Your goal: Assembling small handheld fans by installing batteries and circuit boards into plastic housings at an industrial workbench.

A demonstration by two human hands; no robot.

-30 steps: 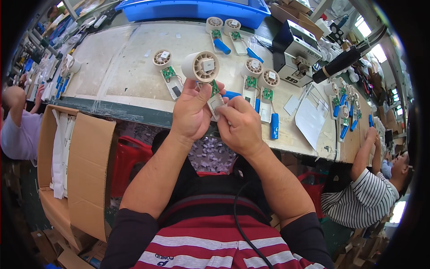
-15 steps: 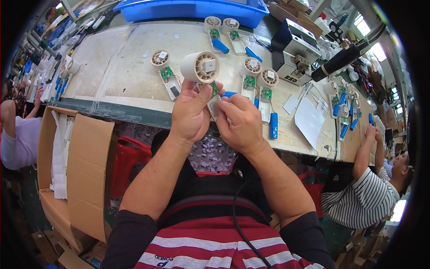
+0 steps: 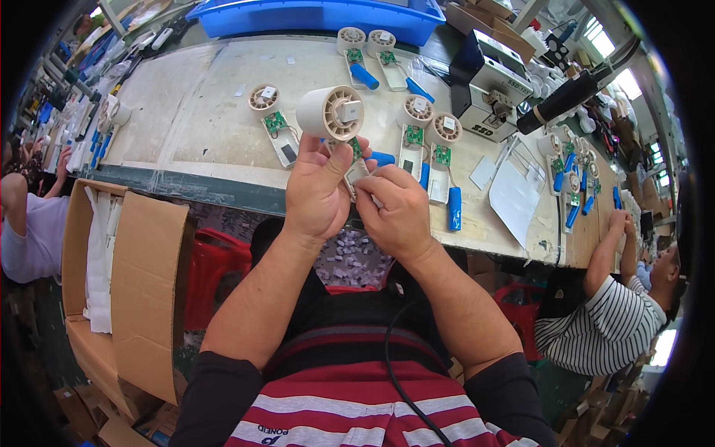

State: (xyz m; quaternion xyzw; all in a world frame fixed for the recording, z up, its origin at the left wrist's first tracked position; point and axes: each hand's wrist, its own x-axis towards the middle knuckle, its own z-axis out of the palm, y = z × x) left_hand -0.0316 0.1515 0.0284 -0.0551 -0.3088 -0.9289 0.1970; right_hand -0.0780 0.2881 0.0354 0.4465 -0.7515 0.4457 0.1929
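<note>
My left hand (image 3: 319, 190) is closed round the open handle of a white handheld fan (image 3: 320, 113), its round slatted head tilted up above the thumb. A small white square sits at the hub. Below the head, a green circuit board (image 3: 352, 147) shows in the handle. A blue cylindrical battery (image 3: 383, 159) sticks out behind my right hand (image 3: 395, 208). That hand's thumb and fingers are pinched together at the handle's lower end; whatever lies between the fingertips is hidden. Near my left hand lies another open fan (image 3: 275, 121). Two more fans (image 3: 442, 154) lie right of my hands.
A blue bin (image 3: 320, 18) stands at the table's far side, with two open fans before it. On the right are a black-and-white box-shaped machine (image 3: 488, 86) and white sheets (image 3: 515, 200). An open cardboard carton (image 3: 149, 276) is at left. Co-workers sit on both sides.
The held fan has shifted slightly left and tilted a little. My right hand has moved slightly left and down along the handle, its fingers still pinched.
</note>
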